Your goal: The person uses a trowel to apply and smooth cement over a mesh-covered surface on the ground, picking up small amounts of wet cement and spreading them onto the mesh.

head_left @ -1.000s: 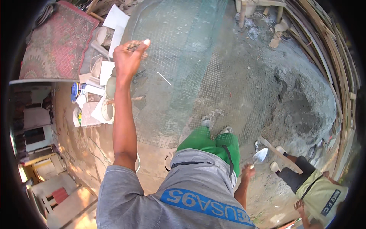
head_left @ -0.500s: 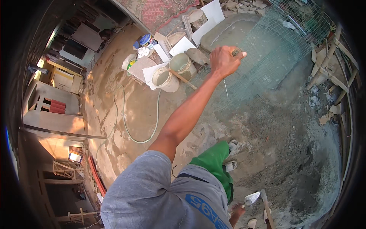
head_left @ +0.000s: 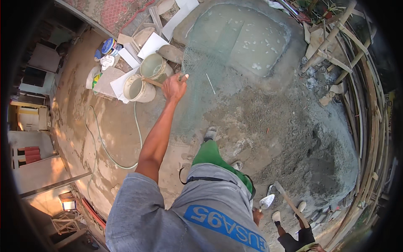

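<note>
My left hand (head_left: 174, 87) is closed at the edge of a sheet of greenish wire mesh (head_left: 212, 48), with the arm stretched forward. Through the see-through mesh the ground shows, along with part of a shallow basin (head_left: 264, 42) of cloudy grey water. Low in the view, my right hand (head_left: 257, 216) grips a trowel (head_left: 267, 201), its blade smeared with light grey. Beside the trowel is a long-handled tool (head_left: 285, 201), near another person's legs (head_left: 294, 237). A thin white rod (head_left: 210, 83) shows close to the mesh.
Two pails (head_left: 139, 89) stand left of my left hand, beside white boards (head_left: 153, 45) and tiles. A hose (head_left: 103, 136) loops over the floor. Grey sand (head_left: 319, 164) is heaped at the right, bordered by wooden poles (head_left: 371, 138).
My left hand has swung left and nearer, drawing the mesh off much of the basin, whose water now shows. My view has shifted right; the trowel stays in my right hand.
</note>
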Available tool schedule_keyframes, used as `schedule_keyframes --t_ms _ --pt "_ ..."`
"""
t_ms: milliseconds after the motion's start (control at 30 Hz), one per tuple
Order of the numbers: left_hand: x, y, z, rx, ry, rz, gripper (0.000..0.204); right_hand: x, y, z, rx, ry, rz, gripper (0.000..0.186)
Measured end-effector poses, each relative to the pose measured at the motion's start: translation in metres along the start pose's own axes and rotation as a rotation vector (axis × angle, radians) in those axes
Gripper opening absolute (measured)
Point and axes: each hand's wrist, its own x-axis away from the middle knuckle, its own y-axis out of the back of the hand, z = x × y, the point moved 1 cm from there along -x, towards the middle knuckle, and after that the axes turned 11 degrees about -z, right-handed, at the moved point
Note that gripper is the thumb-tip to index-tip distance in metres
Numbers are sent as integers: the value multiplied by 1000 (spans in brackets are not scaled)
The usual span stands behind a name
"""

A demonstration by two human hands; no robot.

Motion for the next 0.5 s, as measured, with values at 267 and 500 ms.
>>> schedule_keyframes --t_ms 267,500 --pt "-33 -52 121 -79 101 132 46 51 -98 10 491 790 -57 30" --pt "-41 -59 208 -114 101 137 46 187 -204 141 557 780 53 20"
